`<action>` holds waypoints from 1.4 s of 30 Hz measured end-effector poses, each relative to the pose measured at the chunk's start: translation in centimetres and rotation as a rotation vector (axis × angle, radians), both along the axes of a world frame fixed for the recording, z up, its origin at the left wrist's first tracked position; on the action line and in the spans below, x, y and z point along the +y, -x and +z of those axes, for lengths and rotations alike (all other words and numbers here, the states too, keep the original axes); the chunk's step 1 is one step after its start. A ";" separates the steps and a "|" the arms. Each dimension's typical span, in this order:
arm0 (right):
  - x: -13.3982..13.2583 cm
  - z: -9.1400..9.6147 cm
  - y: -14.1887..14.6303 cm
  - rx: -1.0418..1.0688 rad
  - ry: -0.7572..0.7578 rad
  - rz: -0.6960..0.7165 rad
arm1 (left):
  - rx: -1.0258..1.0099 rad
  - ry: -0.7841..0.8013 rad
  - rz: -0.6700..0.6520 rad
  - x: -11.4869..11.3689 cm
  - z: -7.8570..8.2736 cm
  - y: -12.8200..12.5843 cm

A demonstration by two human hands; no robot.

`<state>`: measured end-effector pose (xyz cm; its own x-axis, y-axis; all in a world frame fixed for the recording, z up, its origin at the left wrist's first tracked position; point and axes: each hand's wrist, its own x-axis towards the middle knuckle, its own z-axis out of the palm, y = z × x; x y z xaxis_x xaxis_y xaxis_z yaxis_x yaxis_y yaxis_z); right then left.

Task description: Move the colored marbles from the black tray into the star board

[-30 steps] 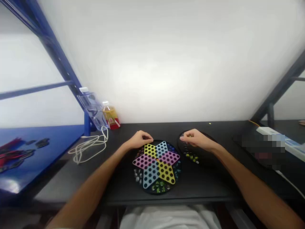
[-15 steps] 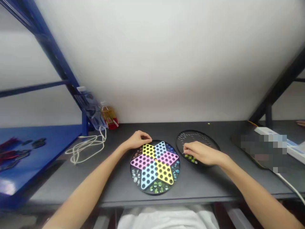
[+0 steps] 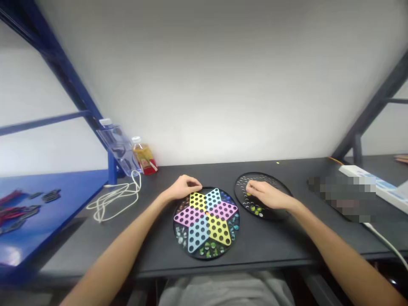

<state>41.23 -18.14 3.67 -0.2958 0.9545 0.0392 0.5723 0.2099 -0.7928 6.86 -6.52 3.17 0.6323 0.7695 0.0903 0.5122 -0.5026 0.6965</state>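
Note:
My left hand point(image 3: 185, 188) rests with curled fingers on the far rim of a round black Chinese checkers board point(image 3: 206, 221), which has a six-pointed star in pink, yellow and blue. Coloured marbles lie around the star's points. To the right sits a second round black perforated board point(image 3: 270, 183) holding small clear marbles and a cluster of yellow-green ones point(image 3: 255, 208). My right hand point(image 3: 266, 194) is low over this board, its fingertips among the clear marbles. Its fingers hide whether it holds a marble.
Both boards lie on a dark grey table point(image 3: 280, 242). A white cable point(image 3: 111, 203) lies coiled to the left, behind it a clear plastic container point(image 3: 116, 146) and a bottle of yellow liquid point(image 3: 143, 156). A white power strip point(image 3: 360, 175) sits right, beside a blurred patch. A blue shelf point(image 3: 38, 212) stands far left.
My right hand has moved from the yellow-green marbles toward the far left of the right board. My left hand stays at the rim. The view has tilted slightly.

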 end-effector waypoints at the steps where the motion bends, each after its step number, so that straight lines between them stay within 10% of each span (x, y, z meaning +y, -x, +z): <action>1: 0.4 -0.1 -0.3 0.142 0.078 -0.035 | 0.001 0.002 0.004 0.0 0.0 0.0; 6: 1.9 -0.6 -1.3 0.814 0.396 -0.142 | 0.017 0.017 0.006 0.0 0.2 -0.1; 12: 2.3 -0.8 -1.1 0.969 0.394 -0.212 | 0.006 0.011 0.004 -0.1 0.3 -0.1; 24: -3.6 1.9 -3.2 -0.140 0.027 0.071 | -0.006 0.018 0.005 -0.1 0.1 -0.1; 32: -5.2 1.0 -2.4 -0.308 0.054 0.066 | 0.003 0.017 0.018 -0.1 0.2 -0.1; 37: -4.3 0.6 -3.0 -0.077 0.118 0.054 | 0.001 0.002 0.016 0.0 0.1 -0.1; 42: -3.5 -0.1 -4.0 0.621 0.330 -0.128 | 0.001 0.006 0.005 0.1 0.0 0.0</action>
